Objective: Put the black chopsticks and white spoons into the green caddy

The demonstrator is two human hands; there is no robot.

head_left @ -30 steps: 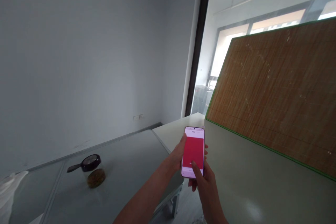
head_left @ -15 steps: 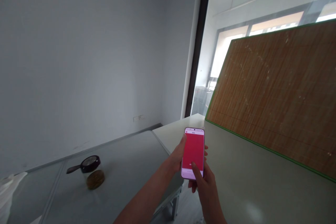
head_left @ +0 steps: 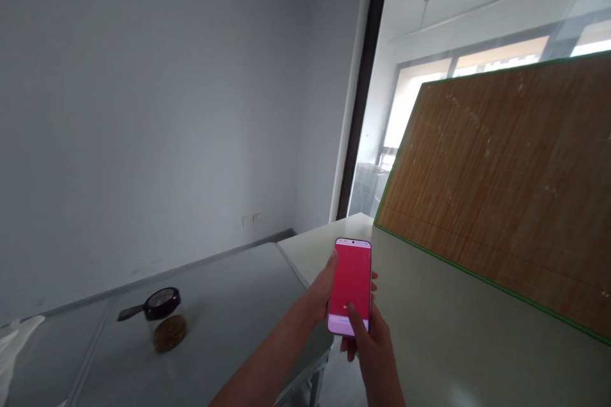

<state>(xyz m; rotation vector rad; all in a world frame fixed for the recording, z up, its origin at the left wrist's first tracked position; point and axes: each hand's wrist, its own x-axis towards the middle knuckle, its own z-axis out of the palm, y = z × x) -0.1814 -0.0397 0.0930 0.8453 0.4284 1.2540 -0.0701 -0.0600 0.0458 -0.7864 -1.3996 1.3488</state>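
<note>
At the far left edge a bit of white cloth or paper [head_left: 12, 343] lies on the grey table [head_left: 229, 305]. Further right on the same table stands a clear glass jar [head_left: 168, 329] with brownish contents in its lower part, and a black lid with a handle [head_left: 155, 305] sits on top of it. Beyond the table's right end a pale countertop [head_left: 315, 245] runs toward the window. In the middle, the left hand [head_left: 324, 283] comes up from below and wraps the phone [head_left: 351, 286] from its left side, thumb along the left edge and fingertips showing at the right edge, so it grips the phone firmly. The phone is held upright in the air, above the gap between table and counter, its screen mostly red. The right hand [head_left: 375, 346] is just below and to the right, thumb laid on the lower part of the screen, its other fingers curled behind the phone's bottom. To the right a large bamboo mat with green edging [head_left: 501, 184] leans tilted.
</note>
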